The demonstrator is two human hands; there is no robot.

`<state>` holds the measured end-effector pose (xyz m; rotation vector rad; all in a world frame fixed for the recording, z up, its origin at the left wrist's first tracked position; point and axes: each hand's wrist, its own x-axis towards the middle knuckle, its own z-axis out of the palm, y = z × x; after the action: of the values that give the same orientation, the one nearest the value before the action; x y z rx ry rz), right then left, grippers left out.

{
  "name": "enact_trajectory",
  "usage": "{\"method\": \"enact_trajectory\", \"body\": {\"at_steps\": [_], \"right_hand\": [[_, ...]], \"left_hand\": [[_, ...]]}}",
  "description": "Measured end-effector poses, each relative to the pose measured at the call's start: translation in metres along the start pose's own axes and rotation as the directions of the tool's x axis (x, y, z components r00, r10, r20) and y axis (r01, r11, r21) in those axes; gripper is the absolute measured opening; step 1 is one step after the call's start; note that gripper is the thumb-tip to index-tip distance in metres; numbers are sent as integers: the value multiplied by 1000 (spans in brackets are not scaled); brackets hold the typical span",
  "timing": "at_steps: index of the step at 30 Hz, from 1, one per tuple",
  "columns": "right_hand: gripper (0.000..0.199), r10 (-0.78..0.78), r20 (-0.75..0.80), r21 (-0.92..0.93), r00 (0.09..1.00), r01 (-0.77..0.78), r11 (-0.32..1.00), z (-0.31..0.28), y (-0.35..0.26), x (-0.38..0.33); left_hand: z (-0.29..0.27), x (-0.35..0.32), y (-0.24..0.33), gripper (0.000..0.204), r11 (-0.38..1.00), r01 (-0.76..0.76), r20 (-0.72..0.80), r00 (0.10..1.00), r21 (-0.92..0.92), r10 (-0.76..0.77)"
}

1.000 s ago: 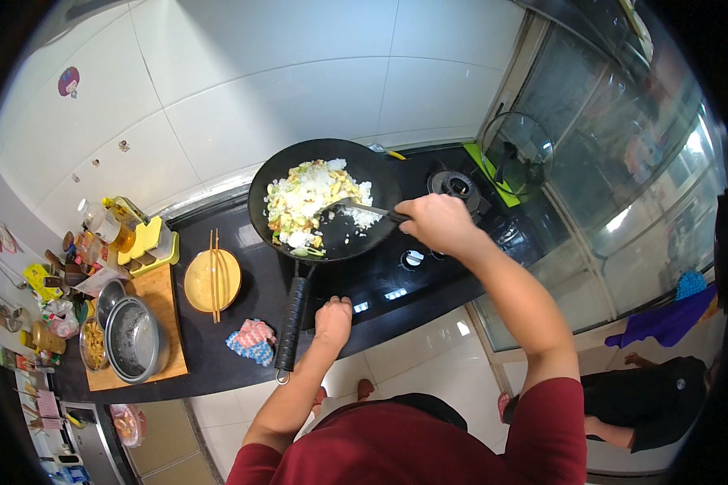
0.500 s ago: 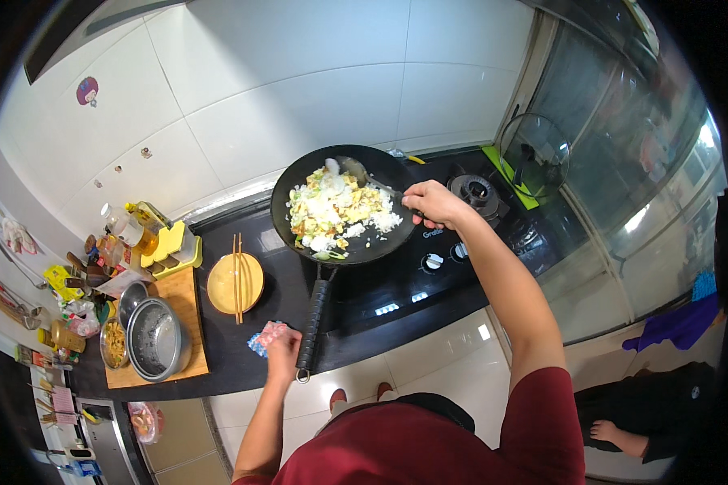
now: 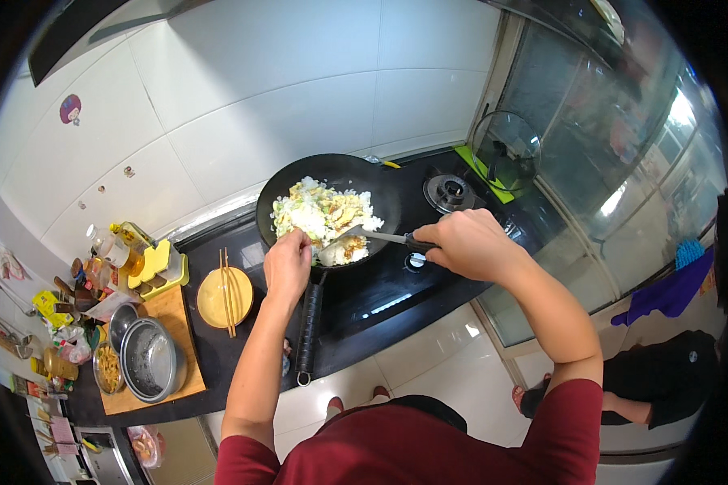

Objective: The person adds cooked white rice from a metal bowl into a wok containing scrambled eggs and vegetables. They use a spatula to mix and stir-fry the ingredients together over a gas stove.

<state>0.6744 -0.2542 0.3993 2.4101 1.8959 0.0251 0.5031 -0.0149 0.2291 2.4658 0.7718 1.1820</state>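
**A:** Where is the food?

**B:** In a black wok (image 3: 387,190) on the stove. It is white rice (image 3: 307,214) mixed with yellow, egg-like pieces and green bits, heaped across the middle and left, with dark pan showing on the right. The wrapped black handle (image 3: 309,323) points towards the person, ending in a metal ring.

**A:** And the right hand?

**B:** The right hand (image 3: 467,242) comes over the wok's near right side, fingers closed round the dark grip of a metal spatula (image 3: 387,237). The blade is down in the near part of the rice.

**A:** The left?

**B:** The left hand (image 3: 288,263) is at the wok's near left rim, fingers bunched narrowly together. I cannot tell whether they pinch anything or touch the rim.

**A:** What lies around them?

**B:** Left of the wok, wooden chopsticks (image 3: 229,293) rest across a yellow bowl (image 3: 207,299). Further left, a wooden cutting board (image 3: 170,305) carries a large metal bowl (image 3: 155,360). A sliver of cloth (image 3: 286,349) shows between the left forearm and the wok handle. To the right are a bare gas burner (image 3: 449,194) and, behind it, an upright glass lid (image 3: 505,145).
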Motion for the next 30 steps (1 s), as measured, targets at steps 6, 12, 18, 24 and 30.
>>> {"method": "enact_trajectory", "body": {"at_steps": [6,12,18,24,30], "right_hand": [[9,-57,-197,-20,979,54,998,74,-8,28],[23,65,-196,246,978,-15,969,110,3,31],[18,467,-521,616,715,-65,785,157,61,8],[23,291,-398,332,870,-159,930,273,98,44],[28,98,-329,173,939,-42,984,319,109,89]], "left_hand": [[-29,-43,-2,22,961,83,-20,996,-264,-91],[-54,-79,20,21,865,248,125,969,-436,-215],[-81,-105,98,22,942,-58,2,998,-330,62],[-46,-158,158,26,916,-214,117,957,-339,266],[32,-232,186,22,925,254,259,949,-283,-182]]}}
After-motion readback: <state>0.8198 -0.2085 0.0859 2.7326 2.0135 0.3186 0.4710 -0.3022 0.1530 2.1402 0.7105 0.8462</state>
